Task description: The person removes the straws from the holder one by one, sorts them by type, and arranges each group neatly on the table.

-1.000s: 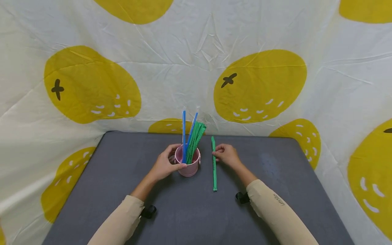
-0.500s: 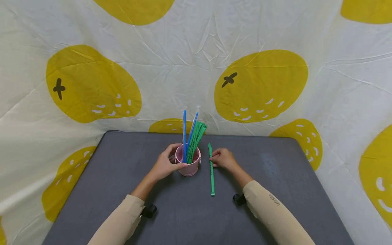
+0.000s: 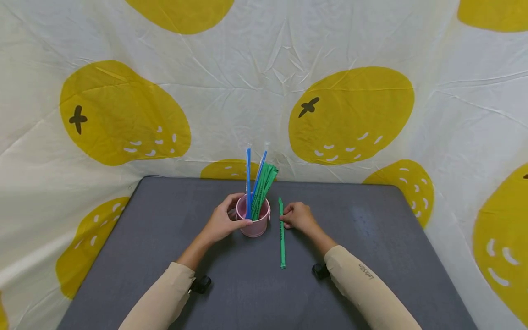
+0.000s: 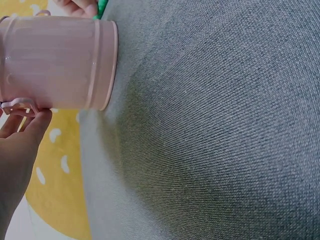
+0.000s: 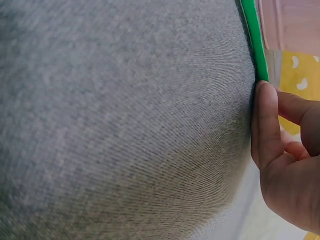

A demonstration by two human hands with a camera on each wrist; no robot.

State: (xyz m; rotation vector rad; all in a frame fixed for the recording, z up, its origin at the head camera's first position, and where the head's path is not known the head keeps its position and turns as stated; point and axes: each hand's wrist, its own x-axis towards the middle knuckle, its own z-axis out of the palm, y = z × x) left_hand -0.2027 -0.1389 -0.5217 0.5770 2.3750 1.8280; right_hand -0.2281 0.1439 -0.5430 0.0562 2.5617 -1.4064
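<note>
Right of my left hand [image 3: 224,223], the bucket [image 3: 255,229] holds sticks [image 3: 263,190]. A loose stick [image 3: 282,245] lies between bucket and right hand [image 3: 299,217].

1. Left sleeve [image 3: 161,300]: long, pale beige cloth, softly creased, with a cuff [image 3: 184,270] that stops short of the wrist, so part of the left forearm [image 3: 194,252] is bare.
2. Right sleeve [image 3: 373,293]: the same beige cloth, ending just as short.
3. Dark marking [image 3: 366,271] on the right sleeve: slanted, like lettering, too small to read.
4. Small, blocky black device [image 3: 200,284] at the left cuff; a similar black unit [image 3: 320,271] at the right.
</note>
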